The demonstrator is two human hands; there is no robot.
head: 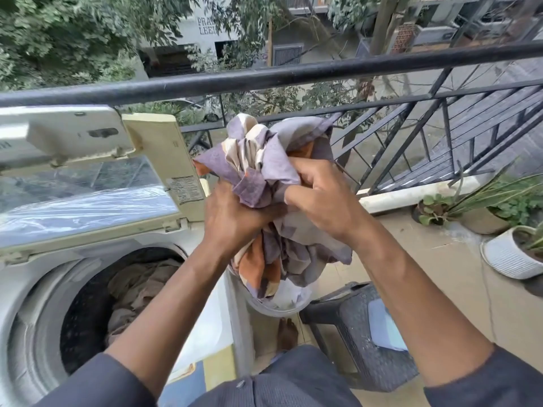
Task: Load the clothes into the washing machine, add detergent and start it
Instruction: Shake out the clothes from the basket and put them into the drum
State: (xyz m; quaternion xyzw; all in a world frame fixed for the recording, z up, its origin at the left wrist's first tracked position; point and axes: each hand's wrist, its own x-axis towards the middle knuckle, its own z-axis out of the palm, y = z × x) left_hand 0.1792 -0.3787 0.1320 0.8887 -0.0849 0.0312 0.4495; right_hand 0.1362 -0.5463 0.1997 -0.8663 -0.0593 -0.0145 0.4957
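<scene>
Balcony floor tiles (pixel 440 277) run out to a black metal railing (pixel 264 77), with trees and a pale building beyond; broken lettering on that building reads roughly "PRA" over "LEE", the rest hidden by leaves. At the left stands a top-loading washing machine (pixel 35 289), its lid (pixel 88 183) folded up and back, a small printed label on the lid's right edge too fine to read. Beige clothes (pixel 138 289) already lie in the drum. Both hands hold a bunched purple, cream and orange cloth (pixel 264 160) in the air, just right of the machine and above a pale basket (pixel 276 311). The cloth's long axis runs roughly vertical, its tail hanging down into the basket. The left hand (pixel 232 218) has a full grip from below, fingers curled into the folds; the right hand (pixel 320 198) clenches the fabric from the side. Potted plants (pixel 511 239) sit at the right, a dark stool (pixel 352 333) beside the basket.
</scene>
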